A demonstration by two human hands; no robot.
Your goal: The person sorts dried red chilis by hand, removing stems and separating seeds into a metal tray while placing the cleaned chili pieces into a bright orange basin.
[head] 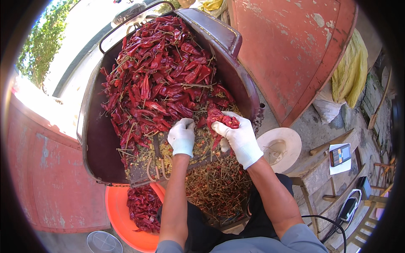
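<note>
Dried red chili peppers (158,72) fill a dark metal cart bed (98,139) in front of me, with seeds and stem bits strewn near its low edge. Both my hands wear white knit gloves. My right hand (235,132) grips a bunch of red chilies (216,117) above the right front of the bed. To its left, my left hand (183,136) is over the near edge of the chili pile, its fingers curled; whether something small is between them I cannot tell. Beneath the bed's edge lie a heap of stems (218,186) and an orange plastic basin (118,208) holding chilies (144,205).
A straw-coloured brimmed hat (292,142) lies to the right, beside a wooden bench (313,177) bearing a handheld keypad device (340,155). Red metal gates (294,47) flank the cart. A round sieve (104,242) is at lower left, a black cable (332,219) at lower right.
</note>
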